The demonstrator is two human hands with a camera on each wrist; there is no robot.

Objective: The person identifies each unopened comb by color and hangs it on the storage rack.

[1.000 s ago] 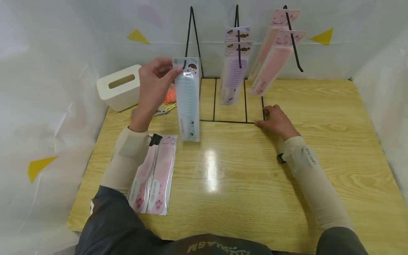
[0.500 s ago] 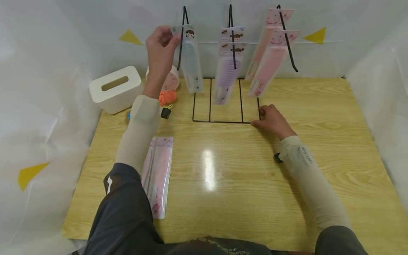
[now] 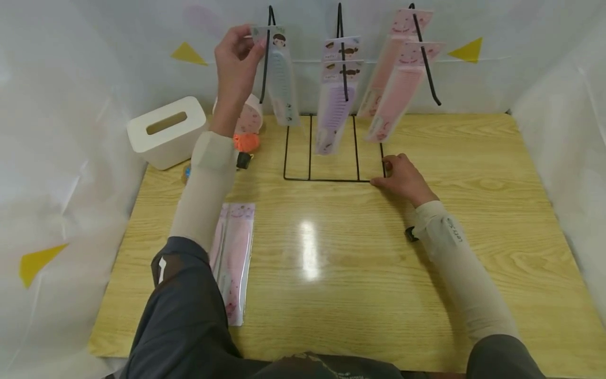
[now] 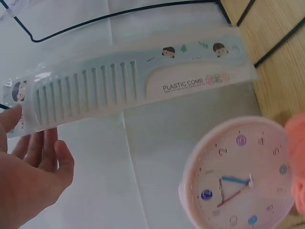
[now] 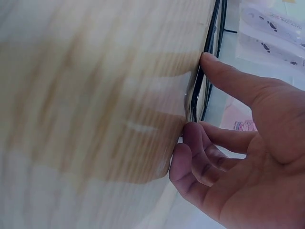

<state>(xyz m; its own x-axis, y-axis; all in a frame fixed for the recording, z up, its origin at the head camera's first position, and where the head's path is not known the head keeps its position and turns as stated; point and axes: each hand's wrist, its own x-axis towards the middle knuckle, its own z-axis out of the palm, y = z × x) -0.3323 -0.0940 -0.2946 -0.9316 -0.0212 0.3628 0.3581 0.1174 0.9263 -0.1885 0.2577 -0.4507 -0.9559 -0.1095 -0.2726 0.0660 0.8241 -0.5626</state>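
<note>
My left hand (image 3: 239, 63) pinches the top of a packaged light blue comb (image 4: 90, 90) between thumb and fingers. That comb hangs on the left hook (image 3: 265, 68) of a black wire rack (image 3: 326, 180), far back along the hook. In the left wrist view the packet reads "PLASTIC COMB". My right hand (image 3: 404, 179) holds the front right corner of the rack's base, thumb and fingertips at the wire. Two packaged purple combs (image 3: 335, 110) hang on the middle hook, and two packaged pink combs (image 3: 400, 95) on the right one.
Packaged pink combs (image 3: 239, 263) lie on the wooden table (image 3: 360, 295), partly under my left arm. A white tissue box (image 3: 165, 131), a pink clock (image 4: 238, 176) and an orange bundle (image 3: 246, 142) stand at the back left. White sheeting (image 3: 544, 63) surrounds the table.
My left hand has moved up and back with the blue comb, sliding it from the hook's front end toward the rear. My right hand stays at the rack's corner.
</note>
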